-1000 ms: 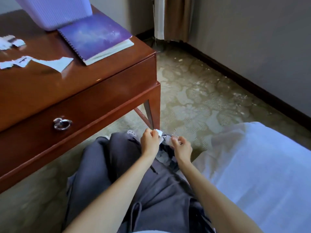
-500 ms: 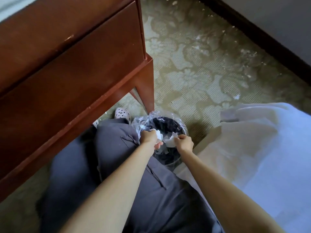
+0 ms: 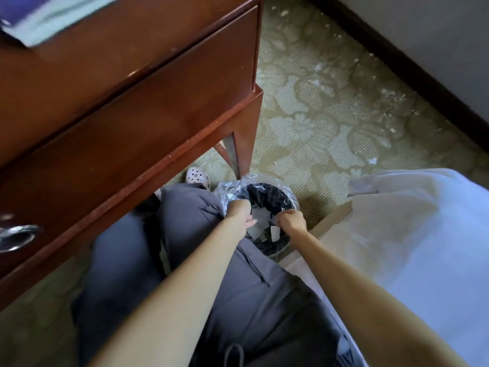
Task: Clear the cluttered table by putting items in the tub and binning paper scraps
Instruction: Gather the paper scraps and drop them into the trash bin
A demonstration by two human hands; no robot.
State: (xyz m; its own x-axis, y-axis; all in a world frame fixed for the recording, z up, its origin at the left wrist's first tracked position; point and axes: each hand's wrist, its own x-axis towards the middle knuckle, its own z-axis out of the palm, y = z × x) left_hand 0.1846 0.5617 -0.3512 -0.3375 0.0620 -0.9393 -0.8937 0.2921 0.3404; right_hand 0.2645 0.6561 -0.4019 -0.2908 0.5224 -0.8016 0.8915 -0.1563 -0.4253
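Inside bin: scraps; bin between knee and bed.

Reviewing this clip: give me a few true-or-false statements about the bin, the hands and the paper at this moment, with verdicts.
1. The bin stands on the carpet next to the table leg. True.
2. A clear plastic liner is folded over the bin's rim. True.
3. The bin is empty. False: white paper scraps lie inside it.
4. Both hands rest on the table top. False: the left hand and the right hand are down over the bin's opening.
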